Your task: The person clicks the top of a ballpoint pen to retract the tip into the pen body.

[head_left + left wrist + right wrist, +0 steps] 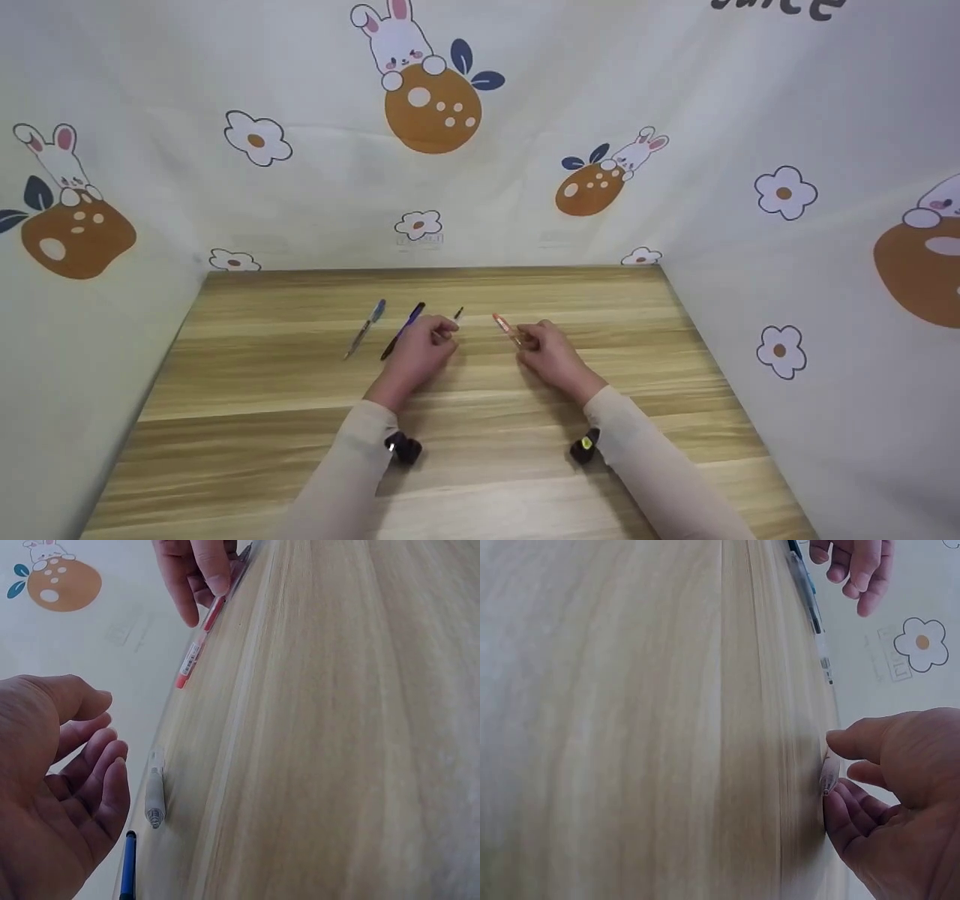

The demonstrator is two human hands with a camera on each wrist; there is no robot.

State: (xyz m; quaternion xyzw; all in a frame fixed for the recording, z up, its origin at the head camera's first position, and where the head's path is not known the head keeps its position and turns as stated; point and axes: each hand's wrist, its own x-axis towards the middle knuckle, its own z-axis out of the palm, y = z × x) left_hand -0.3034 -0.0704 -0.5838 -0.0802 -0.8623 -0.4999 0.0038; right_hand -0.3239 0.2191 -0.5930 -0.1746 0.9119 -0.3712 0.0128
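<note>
A clear pen with a red end [501, 323] lies on the wooden table, tilted toward my right hand [553, 357]. The thumb and fingers of that hand pinch its near end, seen up close in the right wrist view. My left hand [424, 346] hovers with loosely bent fingers and nothing in its grasp. Beside it, a whitish pen [154, 799] rests on the table, partly hidden by the hand in the head view. Just left of that hand lies a dark blue pen [390, 348], its middle covered by the fingers.
Farther left lies a clear pen with a blue end [366, 328]. Pale curtains printed with rabbits, oranges and flowers [300, 195] enclose the table [480, 465] at the back and both sides. Small black devices [405, 450] sit on both wrists.
</note>
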